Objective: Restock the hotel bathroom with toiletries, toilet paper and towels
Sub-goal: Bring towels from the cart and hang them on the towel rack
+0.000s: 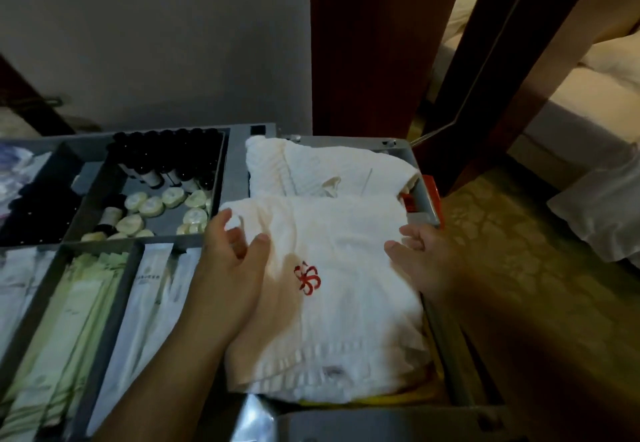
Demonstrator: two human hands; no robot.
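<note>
Gripping the folded white towel [332, 303] by opposite edges, the left hand [232, 261] and right hand [426, 254] curl fingers around it, thumbs on top, as it lies atop the cart [239, 171] compartment.

place: hotel corridor, likely | cues: housekeeping cart [238, 164], toiletries [166, 154], bed [588, 95]

Two bare forearms reach in from the near edge. The left hand [235, 261] curls its fingers round the left edge of a folded white terry towel [346, 313], thumb on top. The right hand [424, 254] grips the towel's right edge the same way.
</note>
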